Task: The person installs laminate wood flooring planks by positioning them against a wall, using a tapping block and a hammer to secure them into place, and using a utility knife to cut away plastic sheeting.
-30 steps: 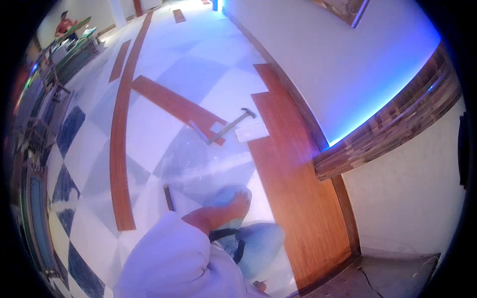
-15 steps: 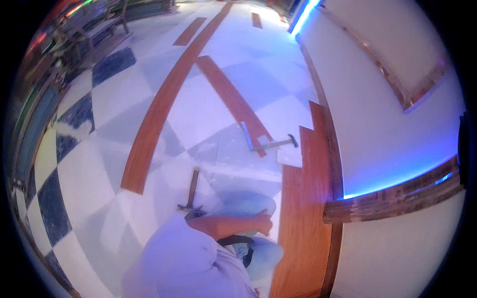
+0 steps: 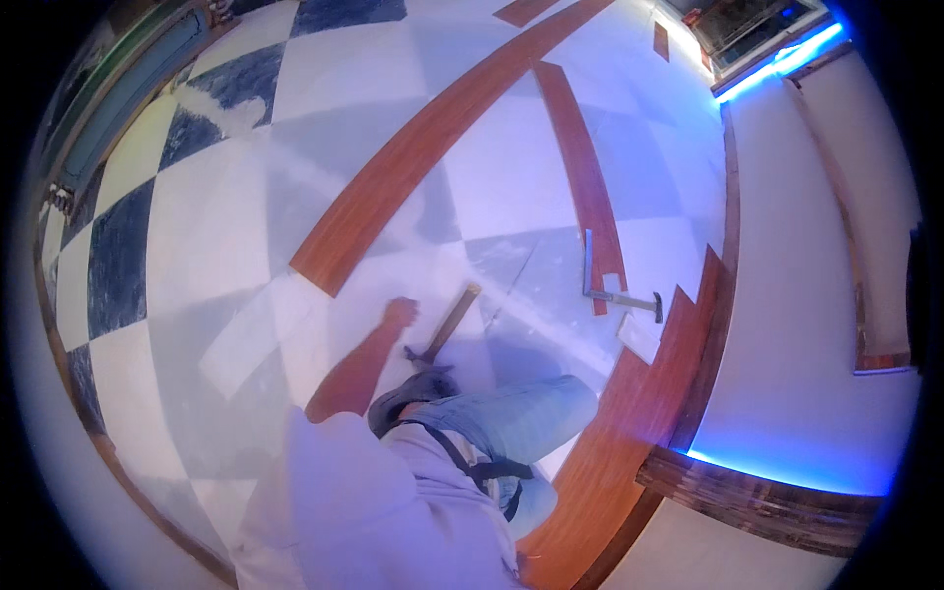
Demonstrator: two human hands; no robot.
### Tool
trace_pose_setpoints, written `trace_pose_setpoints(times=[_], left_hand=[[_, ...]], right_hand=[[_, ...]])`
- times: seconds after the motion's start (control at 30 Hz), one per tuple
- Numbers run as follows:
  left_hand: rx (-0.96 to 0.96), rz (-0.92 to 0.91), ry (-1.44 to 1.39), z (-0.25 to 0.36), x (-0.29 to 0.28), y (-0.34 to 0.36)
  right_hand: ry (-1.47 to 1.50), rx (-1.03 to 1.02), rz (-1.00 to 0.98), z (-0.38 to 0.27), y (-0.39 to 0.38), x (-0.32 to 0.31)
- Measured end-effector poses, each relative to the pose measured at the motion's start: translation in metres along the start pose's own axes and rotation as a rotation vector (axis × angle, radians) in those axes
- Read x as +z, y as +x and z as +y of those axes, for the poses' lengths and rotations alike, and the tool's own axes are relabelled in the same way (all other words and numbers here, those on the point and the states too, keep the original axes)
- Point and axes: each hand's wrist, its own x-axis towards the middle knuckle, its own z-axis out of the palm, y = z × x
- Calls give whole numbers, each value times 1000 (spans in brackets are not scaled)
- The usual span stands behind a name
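My left hand (image 3: 399, 314) is stretched out over the floor, just left of a hammer (image 3: 455, 320) with a wooden handle. A gap of floor shows between hand and hammer. The fingers are small and blurred, so their pose is unclear. The hammer lies with its dark head toward my shoe (image 3: 418, 388) and its handle pointing away. My right hand is not visible. Ahead to the right, a second hammer (image 3: 637, 300) lies beside a metal square (image 3: 589, 264), across the near end of a narrow reddish-brown plank (image 3: 580, 167).
A long plank (image 3: 393, 205) crosses the checkered floor (image 3: 211, 226). Fitted reddish boards (image 3: 629, 413) run along the right wall, with a small white rectangular piece (image 3: 639, 338) at their end. A wooden ledge (image 3: 757, 500) with blue light juts out at right.
My left hand has left my knee and swung leftward to beside the near hammer. The view has turned left, so the planks and tools sit farther right.
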Motion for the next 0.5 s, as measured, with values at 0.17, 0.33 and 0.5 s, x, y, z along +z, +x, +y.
trace_pose_setpoints(times=[0.17,0.33,0.5], left_hand=[[-592,380,-939,-38,-11,-64],[-600,677,-1003,-81,-46,-59],[-728,683,-1277,-107,-59,-45]], right_hand=[[-33,-37,109,-35,-25,-55],[-28,-65,43,-61,-16,-63],[-2,-232,75,-99,18,-53]])
